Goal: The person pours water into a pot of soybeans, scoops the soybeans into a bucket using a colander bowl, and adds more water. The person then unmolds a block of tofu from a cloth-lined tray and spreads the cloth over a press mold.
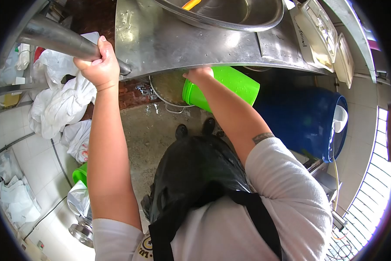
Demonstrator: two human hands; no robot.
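Note:
My left hand is closed around a thick metal pole at the upper left, thumb up. Below the table's front edge, my right hand grips a bright green bucket. That bucket lies tilted on its side, its rim toward the left and its base toward the right. Some of my right fingers are hidden. Under the rim stands a large round metal pot with a side handle, partly covered by the bucket and table. Whether anything flows from the bucket, I cannot tell.
A steel table carries a wide metal basin and white plastic containers. To the right lies a blue barrel. White bags hang at the left, above another green bucket. The floor looks wet.

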